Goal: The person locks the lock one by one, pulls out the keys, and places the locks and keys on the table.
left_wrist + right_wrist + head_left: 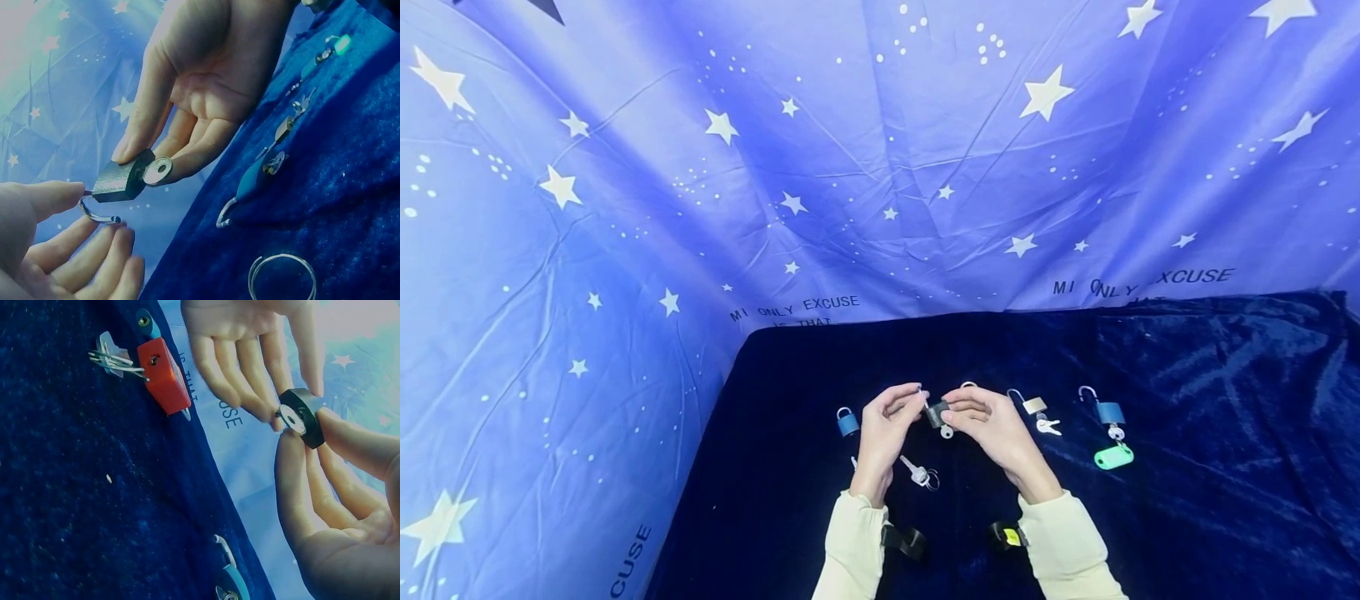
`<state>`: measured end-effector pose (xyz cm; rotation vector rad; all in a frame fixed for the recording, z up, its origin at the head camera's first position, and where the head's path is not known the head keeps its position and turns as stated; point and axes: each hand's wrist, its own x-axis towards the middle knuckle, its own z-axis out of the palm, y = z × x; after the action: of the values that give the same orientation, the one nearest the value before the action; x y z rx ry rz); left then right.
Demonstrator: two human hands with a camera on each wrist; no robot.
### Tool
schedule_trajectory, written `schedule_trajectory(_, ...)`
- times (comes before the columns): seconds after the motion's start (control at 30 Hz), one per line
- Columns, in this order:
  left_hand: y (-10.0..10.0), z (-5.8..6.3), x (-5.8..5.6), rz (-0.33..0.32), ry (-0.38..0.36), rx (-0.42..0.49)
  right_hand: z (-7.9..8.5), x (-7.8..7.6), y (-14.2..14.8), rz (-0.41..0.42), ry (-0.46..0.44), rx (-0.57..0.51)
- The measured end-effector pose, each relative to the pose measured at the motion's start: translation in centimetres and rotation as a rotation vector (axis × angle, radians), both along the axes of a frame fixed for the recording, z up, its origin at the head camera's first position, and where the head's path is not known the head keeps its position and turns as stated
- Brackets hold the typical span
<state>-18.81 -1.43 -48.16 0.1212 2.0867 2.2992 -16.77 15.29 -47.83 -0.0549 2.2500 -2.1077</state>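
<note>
A dark grey padlock (pixel 119 180) is held up between both hands, its shackle (pixel 94 214) swung open. A round-headed key (pixel 157 170) sits in its keyway. My right hand (pixel 988 421) grips the lock body between thumb and fingers. On the other side, my left hand (pixel 883 421) pinches the shackle near the body with its thumb and index finger; its other fingers (pixel 100 262) lie loosely beside the free end. The right wrist view shows the lock's keyed end (pixel 304 415), but the left hand's grip is partly hidden there.
To the left lie a blue padlock (pixel 847 423), a red padlock (pixel 165 375) with keys, and loose keys (pixel 917 472) on a ring. On the right are a brass padlock (pixel 1035 406) and a blue padlock (pixel 1109 412) with a green tag (pixel 1114 457). Dark blue cloth (pixel 1000 550) lies beneath.
</note>
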Motion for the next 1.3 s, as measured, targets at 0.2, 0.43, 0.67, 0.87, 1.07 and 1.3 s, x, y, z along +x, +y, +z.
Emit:
schedule_trajectory(0.2,0.03,0.17,0.02,-0.055,-0.002,0.057,-0.25,-0.08,-0.24,0.009,-0.014,-0.057)
schedule_trajectory(0.43,0.17,0.31,0.12,-0.065,0.016,0.065,-0.13,0.05,-0.71,0.02,-0.007,-0.051)
schedule_trajectory(0.67,0.06,0.41,0.14,-0.092,0.037,-0.001,0.0,0.09,-0.76,0.005,-0.005,-0.027)
schedule_trajectory(0.87,-0.27,0.4,0.16,-0.147,0.044,-0.059,-0.02,0.11,-0.54,-0.012,-0.019,0.008)
schedule_trajectory(1.07,-0.57,0.22,0.08,-0.198,0.052,-0.086,-0.08,0.03,-0.34,-0.025,-0.023,0.002)
schedule_trajectory(1.3,-0.78,-0.05,-0.1,-0.203,0.081,-0.087,-0.02,-0.05,-0.31,-0.031,-0.026,-0.01)
